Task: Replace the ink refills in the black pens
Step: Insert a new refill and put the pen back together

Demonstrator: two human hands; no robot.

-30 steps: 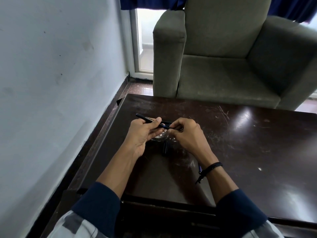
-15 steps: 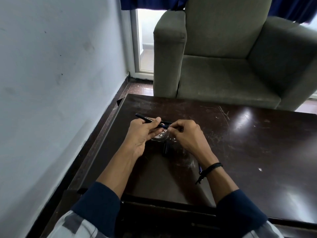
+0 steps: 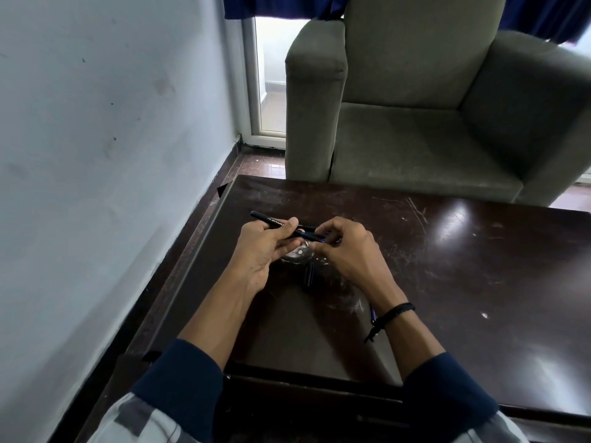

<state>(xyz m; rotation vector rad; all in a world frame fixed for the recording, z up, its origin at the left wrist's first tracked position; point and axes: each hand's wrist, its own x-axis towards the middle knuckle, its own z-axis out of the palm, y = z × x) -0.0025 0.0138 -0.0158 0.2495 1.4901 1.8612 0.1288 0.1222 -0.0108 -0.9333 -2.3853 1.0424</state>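
Note:
A black pen barrel (image 3: 267,219) with pale lettering is pinched in my left hand (image 3: 267,251), its free end pointing up and left. My right hand (image 3: 347,251) closes its fingertips on the pen's other end, where a bit of blue refill (image 3: 321,240) shows. Both hands hover over the dark wooden table (image 3: 463,282). Beneath them lie a small clear object (image 3: 297,253) and black pen parts (image 3: 309,276), partly hidden. A blue refill (image 3: 372,311) sticks out under my right wrist.
A grey armchair (image 3: 431,116) stands just behind the table's far edge. A white wall (image 3: 96,155) runs close along the left side. A glass door (image 3: 268,91) and blue curtains (image 3: 281,4) are at the back.
My hands have barely moved; the right fingers have shifted slightly on the pen's end. The pen stays in the same place.

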